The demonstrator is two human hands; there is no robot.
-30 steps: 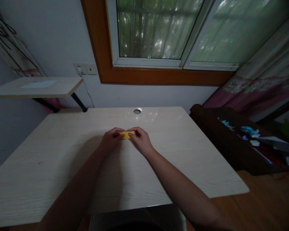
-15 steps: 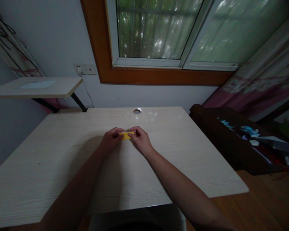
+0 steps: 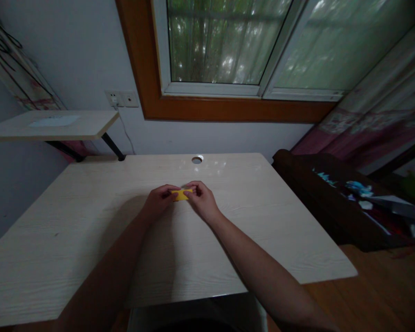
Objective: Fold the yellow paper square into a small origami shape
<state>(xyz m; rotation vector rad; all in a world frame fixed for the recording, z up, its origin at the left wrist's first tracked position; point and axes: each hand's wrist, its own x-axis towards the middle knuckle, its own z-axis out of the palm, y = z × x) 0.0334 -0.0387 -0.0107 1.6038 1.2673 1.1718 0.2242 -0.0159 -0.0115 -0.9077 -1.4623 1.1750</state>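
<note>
Pale wood desk point(image 3: 90, 240) under the grip, cable hole point(image 3: 197, 159) just beyond it. Small shelf point(image 3: 55, 124) and wall sockets point(image 3: 121, 98) beyond-left of the grip, window point(image 3: 221, 46) well beyond. Dark cluttered furniture point(image 3: 318, 193) off to the right.

On my feed both forearms are bare as far down as the frame shows, slim and long, the left hand point(image 3: 158, 203) and right hand point(image 3: 203, 203) likewise uncovered, dim in shadow

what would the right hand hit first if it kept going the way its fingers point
Probably the left hand, pinching the other end of the small yellow folded piece; depth is unclear.
</note>
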